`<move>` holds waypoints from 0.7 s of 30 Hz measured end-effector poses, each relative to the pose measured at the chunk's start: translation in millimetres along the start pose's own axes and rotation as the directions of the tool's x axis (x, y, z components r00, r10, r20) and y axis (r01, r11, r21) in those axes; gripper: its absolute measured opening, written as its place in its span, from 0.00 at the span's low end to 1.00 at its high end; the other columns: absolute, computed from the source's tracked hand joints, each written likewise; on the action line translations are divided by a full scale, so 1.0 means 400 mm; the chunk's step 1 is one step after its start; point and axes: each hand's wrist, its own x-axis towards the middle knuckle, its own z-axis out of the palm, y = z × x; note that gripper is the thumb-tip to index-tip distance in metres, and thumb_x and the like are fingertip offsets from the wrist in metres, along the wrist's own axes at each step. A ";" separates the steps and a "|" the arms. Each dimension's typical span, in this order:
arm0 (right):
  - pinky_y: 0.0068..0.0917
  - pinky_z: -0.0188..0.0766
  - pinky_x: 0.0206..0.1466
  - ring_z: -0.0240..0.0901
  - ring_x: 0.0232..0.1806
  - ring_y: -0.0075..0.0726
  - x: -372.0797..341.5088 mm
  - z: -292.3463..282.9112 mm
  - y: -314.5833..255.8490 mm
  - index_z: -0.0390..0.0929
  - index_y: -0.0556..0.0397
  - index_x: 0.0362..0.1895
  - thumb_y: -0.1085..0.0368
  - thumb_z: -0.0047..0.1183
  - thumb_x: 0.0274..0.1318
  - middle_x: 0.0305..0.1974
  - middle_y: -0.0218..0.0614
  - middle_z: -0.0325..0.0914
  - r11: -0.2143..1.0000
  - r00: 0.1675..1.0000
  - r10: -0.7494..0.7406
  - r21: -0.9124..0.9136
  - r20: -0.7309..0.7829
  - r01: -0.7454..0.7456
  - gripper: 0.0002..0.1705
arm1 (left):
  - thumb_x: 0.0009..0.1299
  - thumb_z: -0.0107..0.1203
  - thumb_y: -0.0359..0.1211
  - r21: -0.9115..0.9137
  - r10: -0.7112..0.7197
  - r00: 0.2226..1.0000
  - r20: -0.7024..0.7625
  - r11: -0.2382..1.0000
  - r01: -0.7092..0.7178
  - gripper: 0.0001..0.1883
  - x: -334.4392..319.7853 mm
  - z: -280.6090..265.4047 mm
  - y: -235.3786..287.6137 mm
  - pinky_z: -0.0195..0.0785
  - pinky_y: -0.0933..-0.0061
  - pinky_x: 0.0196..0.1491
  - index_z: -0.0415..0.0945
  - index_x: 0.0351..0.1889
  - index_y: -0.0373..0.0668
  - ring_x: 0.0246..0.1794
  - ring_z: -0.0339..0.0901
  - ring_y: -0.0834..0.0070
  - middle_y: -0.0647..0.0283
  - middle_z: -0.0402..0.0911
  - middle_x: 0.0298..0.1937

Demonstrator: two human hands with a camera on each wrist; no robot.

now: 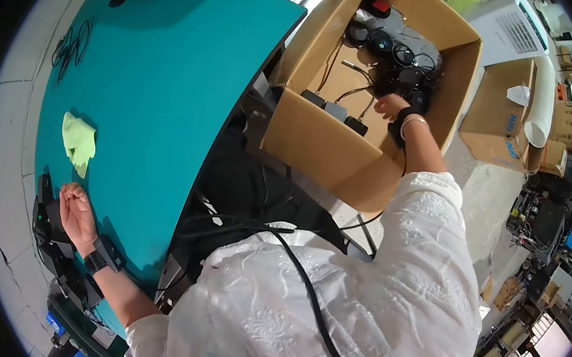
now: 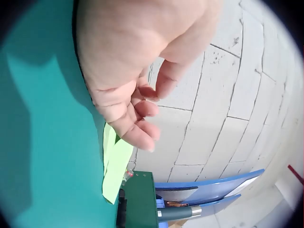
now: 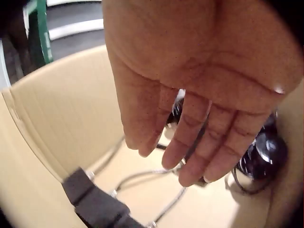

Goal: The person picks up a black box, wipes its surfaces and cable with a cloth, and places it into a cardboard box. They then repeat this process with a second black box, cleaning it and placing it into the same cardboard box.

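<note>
Reaching into the cardboard box (image 1: pixel 329 156) with the right hand (image 1: pixel 390 107), straight-fingered and empty.
Holding nothing in the loosely bent left hand (image 1: pixel 77 213), near the green cloth (image 1: pixel 79 141). Probably arranging the cabled black blocks (image 1: pixel 336 111) lying along the box's near side; next calling for a thumb-and-finger grip, perhaps on the round black devices (image 1: pixel 381 44) heaped opposite.

The head view is bright, curved and black-rimmed at its edges, with soft shadows on the counter (image 1: pixel 157 99); the right-wrist view is dimmer, the right hand (image 3: pixel 194 78) shaded, the black blocks (image 3: pixel 97 202) blurred.
</note>
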 end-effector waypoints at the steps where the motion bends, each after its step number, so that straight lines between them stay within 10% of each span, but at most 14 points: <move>1: 0.29 0.77 0.28 0.79 0.28 0.31 0.030 0.031 0.026 0.81 0.49 0.45 0.60 0.55 0.54 0.32 0.31 0.81 0.996 1.000 0.031 -0.088 0.004 -0.031 0.15 | 0.77 0.36 0.25 0.010 0.001 1.000 -0.005 1.000 -0.001 0.04 0.001 -0.001 -0.001 0.62 0.63 0.53 0.60 0.43 0.33 0.43 0.62 0.67 0.57 0.60 0.39; 7: 0.33 0.78 0.29 0.81 0.30 0.35 0.173 0.169 0.077 0.81 0.54 0.41 0.60 0.56 0.54 0.31 0.37 0.81 0.987 0.987 0.082 -0.145 0.135 -0.062 0.14 | 0.77 0.39 0.27 0.003 -0.009 0.999 0.035 1.000 0.009 0.05 0.001 0.012 -0.001 0.61 0.61 0.55 0.59 0.44 0.35 0.44 0.61 0.67 0.58 0.59 0.39; 9: 0.33 0.75 0.29 0.79 0.29 0.35 0.225 0.201 0.124 0.82 0.58 0.36 0.58 0.57 0.53 0.28 0.38 0.80 0.978 0.978 -0.193 -0.069 0.080 0.198 0.15 | 0.77 0.39 0.28 0.014 -0.004 1.000 0.008 1.000 0.004 0.05 0.000 0.018 -0.004 0.60 0.61 0.56 0.58 0.44 0.36 0.44 0.60 0.67 0.59 0.59 0.40; 10: 0.34 0.72 0.29 0.78 0.28 0.36 0.246 0.211 0.111 0.81 0.60 0.32 0.57 0.58 0.53 0.27 0.36 0.80 0.931 0.982 0.178 0.313 0.055 -0.187 0.17 | 0.77 0.39 0.28 0.018 0.004 1.000 0.007 1.000 -0.004 0.05 0.001 0.018 -0.006 0.60 0.61 0.56 0.58 0.44 0.36 0.44 0.60 0.67 0.59 0.59 0.40; 18: 0.35 0.73 0.33 0.78 0.33 0.40 0.204 0.200 0.073 0.83 0.53 0.40 0.58 0.56 0.55 0.35 0.39 0.82 0.864 0.986 0.120 0.476 0.120 -0.163 0.14 | 0.78 0.39 0.30 -0.013 -0.023 1.000 0.014 1.000 0.023 0.12 -0.002 0.010 -0.005 0.61 0.60 0.63 0.61 0.54 0.32 0.52 0.65 0.64 0.54 0.65 0.46; 19: 0.35 0.74 0.36 0.79 0.36 0.43 0.220 0.180 0.104 0.82 0.50 0.41 0.61 0.56 0.53 0.38 0.39 0.82 0.989 0.993 -0.045 0.147 0.108 0.029 0.13 | 0.78 0.39 0.31 -0.018 -0.029 0.999 0.020 0.999 0.029 0.13 -0.003 0.014 -0.010 0.61 0.59 0.63 0.61 0.55 0.32 0.52 0.65 0.63 0.54 0.65 0.47; 21: 0.35 0.73 0.45 0.77 0.45 0.49 0.189 0.110 0.113 0.79 0.47 0.43 0.67 0.54 0.48 0.43 0.42 0.79 0.767 0.907 -0.388 -0.488 0.164 0.417 0.14 | 0.78 0.39 0.31 0.014 -0.044 0.997 0.061 0.999 0.043 0.14 0.000 0.020 -0.018 0.62 0.59 0.63 0.61 0.57 0.31 0.54 0.66 0.61 0.52 0.66 0.49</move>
